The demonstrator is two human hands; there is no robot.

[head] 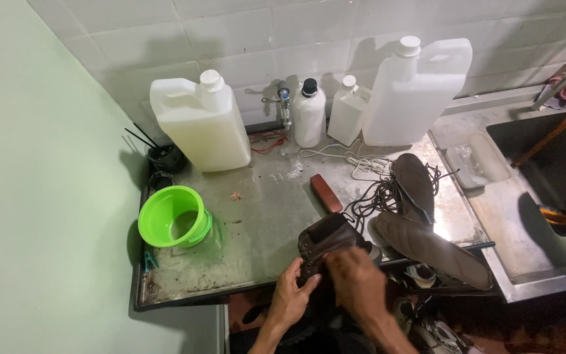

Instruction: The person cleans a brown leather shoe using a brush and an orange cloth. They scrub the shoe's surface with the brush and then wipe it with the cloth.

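Head view has my left hand (pixel 293 288) and right hand (pixel 355 278) with fingers pinching a brown boot (pixel 325 244) at the desk (pixel 257 216) edge, so I judge its eyelets need steady grip next

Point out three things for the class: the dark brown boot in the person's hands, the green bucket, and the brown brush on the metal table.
dark brown boot (pixel 325 237), head view, on its open collar.
green bucket (pixel 165 204), head view, on its rim.
brown brush (pixel 326 193), head view, on its back.
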